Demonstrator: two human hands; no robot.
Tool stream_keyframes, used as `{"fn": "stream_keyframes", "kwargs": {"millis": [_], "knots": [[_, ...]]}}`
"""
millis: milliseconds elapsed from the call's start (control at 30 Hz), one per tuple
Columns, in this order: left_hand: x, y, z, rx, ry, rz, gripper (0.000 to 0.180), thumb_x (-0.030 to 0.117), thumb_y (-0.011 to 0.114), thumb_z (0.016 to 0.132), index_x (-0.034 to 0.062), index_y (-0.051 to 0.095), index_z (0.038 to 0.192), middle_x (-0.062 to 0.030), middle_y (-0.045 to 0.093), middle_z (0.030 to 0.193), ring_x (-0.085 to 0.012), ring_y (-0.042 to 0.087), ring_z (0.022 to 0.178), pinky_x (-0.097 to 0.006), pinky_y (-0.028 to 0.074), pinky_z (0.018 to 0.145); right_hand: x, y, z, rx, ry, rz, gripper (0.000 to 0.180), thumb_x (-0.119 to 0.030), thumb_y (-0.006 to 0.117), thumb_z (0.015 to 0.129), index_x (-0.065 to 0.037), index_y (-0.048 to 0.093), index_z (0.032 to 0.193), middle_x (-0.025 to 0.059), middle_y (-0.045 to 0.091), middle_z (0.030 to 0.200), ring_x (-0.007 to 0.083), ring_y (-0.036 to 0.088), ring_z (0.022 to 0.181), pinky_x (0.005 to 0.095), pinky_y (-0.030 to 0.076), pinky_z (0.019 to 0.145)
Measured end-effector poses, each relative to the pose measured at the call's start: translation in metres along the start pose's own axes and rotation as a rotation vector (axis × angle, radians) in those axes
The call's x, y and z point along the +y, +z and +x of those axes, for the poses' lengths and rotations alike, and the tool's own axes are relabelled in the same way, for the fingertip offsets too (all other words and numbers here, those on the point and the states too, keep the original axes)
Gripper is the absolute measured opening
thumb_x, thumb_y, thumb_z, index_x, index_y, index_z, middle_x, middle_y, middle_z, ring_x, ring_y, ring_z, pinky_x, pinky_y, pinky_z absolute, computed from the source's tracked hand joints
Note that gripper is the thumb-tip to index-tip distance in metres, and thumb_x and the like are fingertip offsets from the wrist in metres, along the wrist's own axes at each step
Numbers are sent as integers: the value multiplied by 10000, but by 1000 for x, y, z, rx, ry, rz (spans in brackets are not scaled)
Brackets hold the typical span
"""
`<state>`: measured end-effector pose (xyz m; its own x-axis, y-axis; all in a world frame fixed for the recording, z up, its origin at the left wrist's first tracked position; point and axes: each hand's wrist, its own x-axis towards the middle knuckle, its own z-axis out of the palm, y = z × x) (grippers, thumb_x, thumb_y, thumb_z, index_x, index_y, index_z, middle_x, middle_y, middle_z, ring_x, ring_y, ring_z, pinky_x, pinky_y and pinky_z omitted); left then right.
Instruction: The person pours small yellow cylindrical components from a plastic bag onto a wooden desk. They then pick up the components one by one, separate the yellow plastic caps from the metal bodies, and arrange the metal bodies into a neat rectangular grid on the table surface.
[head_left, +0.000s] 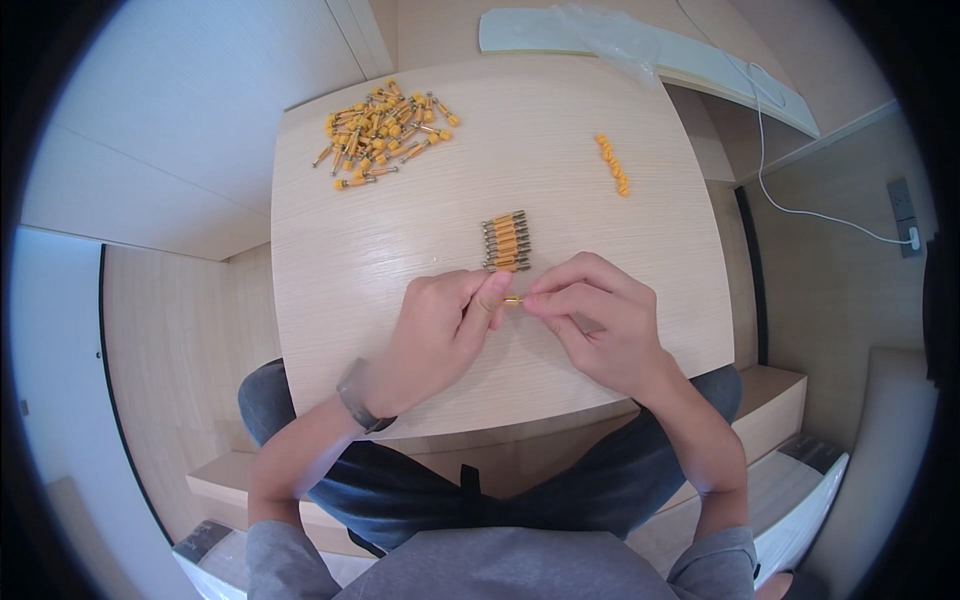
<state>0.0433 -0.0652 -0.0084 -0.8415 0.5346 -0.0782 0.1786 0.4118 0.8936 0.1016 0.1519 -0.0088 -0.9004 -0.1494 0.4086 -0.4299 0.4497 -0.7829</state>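
My left hand (pixel 440 325) and my right hand (pixel 603 318) meet over the near part of the table. Both are closed in a pinch on one small furniture connecting bolt (pixel 513 301), with a short yellow and metal stretch showing between the fingertips. Its ends are hidden by my fingers. Just beyond them, several metal bolts with orange sleeves (pixel 507 240) lie side by side in a neat column. To the far right, several small yellow plastic pieces (pixel 612 166) form a line. A loose heap of bolts with yellow ends (pixel 385 130) covers the far left.
The pale wood-grain table (pixel 400 235) reaches to my lap. Behind it, a pale board (pixel 530 32) has clear plastic film (pixel 610 35) on it. A white cable (pixel 765 170) hangs at the right, plugged into a wall socket (pixel 903 205).
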Motion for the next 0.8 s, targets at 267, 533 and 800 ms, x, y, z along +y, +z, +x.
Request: {"fn": "stream_keyframes", "kwargs": {"millis": [267,533,800], "knots": [[-7,0,5,102,187,92,196,171,845,967,25,757,869,-67,663,750,-174,615,636,-314,487,585,31,-61,21,313,257,-204,102,53,813,873,9,786,961,75,759,974,151,732,847,265,602,749],[-13,8,5,128,323,284,196,89,945,812,39,784,912,-75,674,874,-222,680,771,-337,562,682,64,-82,21,216,581,-207,248,24,848,846,10,734,1066,60,727,922,113,716,834,257,600,786],[-16,5,5,107,279,254,169,62,923,835,51,820,968,-73,708,942,-205,685,782,-314,551,660,64,-74,28,263,596,-160,185,24,852,846,10,730,984,66,757,929,115,735,850,263,614,792]]}}
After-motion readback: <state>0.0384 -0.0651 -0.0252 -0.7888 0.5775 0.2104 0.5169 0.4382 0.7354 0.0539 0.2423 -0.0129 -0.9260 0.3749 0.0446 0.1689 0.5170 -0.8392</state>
